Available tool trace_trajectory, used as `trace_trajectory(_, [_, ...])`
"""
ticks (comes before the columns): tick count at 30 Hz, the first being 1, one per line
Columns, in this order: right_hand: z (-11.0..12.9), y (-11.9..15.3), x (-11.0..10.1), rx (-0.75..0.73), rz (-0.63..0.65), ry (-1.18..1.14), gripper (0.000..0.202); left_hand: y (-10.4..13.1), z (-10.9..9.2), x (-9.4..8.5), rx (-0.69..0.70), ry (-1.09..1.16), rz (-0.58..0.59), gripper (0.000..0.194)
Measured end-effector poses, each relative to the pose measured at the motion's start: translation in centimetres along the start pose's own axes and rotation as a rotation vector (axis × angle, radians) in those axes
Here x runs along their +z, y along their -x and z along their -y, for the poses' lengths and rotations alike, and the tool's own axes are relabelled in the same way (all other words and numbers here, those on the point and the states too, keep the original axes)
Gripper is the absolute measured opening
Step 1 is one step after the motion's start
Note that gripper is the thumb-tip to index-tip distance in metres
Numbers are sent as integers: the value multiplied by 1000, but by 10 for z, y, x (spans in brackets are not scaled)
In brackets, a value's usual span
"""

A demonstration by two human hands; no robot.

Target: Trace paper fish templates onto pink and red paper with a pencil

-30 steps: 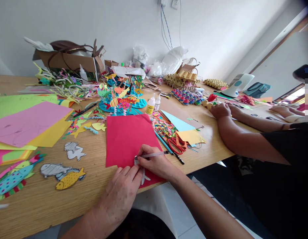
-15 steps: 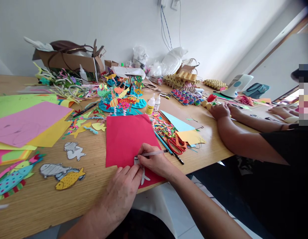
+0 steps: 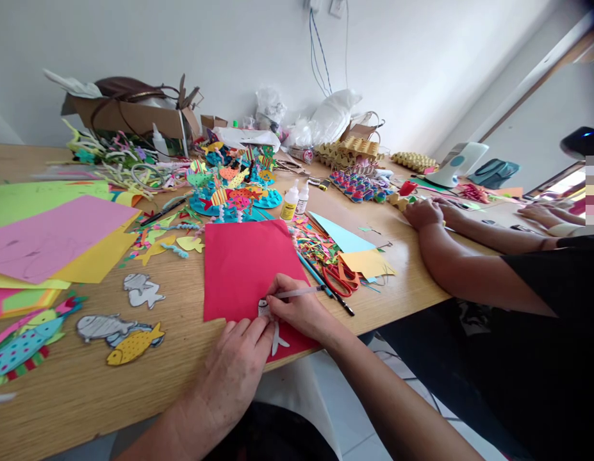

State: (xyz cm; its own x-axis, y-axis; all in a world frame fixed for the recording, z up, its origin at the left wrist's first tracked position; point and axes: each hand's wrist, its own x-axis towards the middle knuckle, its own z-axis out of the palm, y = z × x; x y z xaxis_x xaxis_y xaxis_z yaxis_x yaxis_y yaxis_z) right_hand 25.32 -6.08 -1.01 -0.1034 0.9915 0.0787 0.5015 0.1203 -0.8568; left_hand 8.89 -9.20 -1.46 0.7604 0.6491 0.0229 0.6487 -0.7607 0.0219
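A small white paper fish cutout (image 3: 263, 308) lies on a red sheet of paper (image 3: 246, 266) at the table's front edge. Its forked tail shows below my hands, while its middle is covered by fingers. My right hand (image 3: 297, 309) is closed round a pen (image 3: 297, 292) with a pale clear barrel, its tip down at the fish's head. Flat on the sheet's lower edge, my left hand (image 3: 241, 355) presses the cutout with its fingertips. To the left on the wood lie a yellow spotted paper fish (image 3: 133, 346) and grey fish cutouts (image 3: 102, 328).
Red-handled scissors (image 3: 339, 282), pencils and paper scraps lie right of the sheet. Two glue bottles (image 3: 290, 202) stand behind it, near blue bases with paper fish (image 3: 234, 195). Coloured sheets (image 3: 56, 240) are stacked at left. A co-worker's arms (image 3: 443, 256) rest on the table at right.
My right hand has shifted very slightly, and a little more of the paper fish's head now shows. My left hand stays where it was.
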Motion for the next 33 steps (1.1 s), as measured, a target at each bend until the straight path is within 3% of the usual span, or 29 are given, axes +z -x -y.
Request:
trace_trajectory(16, [4, 0, -1, 31, 6, 72, 11, -2, 0, -5, -9, 32, 38, 40])
trace_trajectory(25, [3, 3, 0, 40, -10, -6, 11, -3, 3, -2, 0, 52, 23, 39])
trace_trajectory(33, [10, 3, -2, 62, 15, 25, 12, -4, 6, 5, 7, 19, -58, 38])
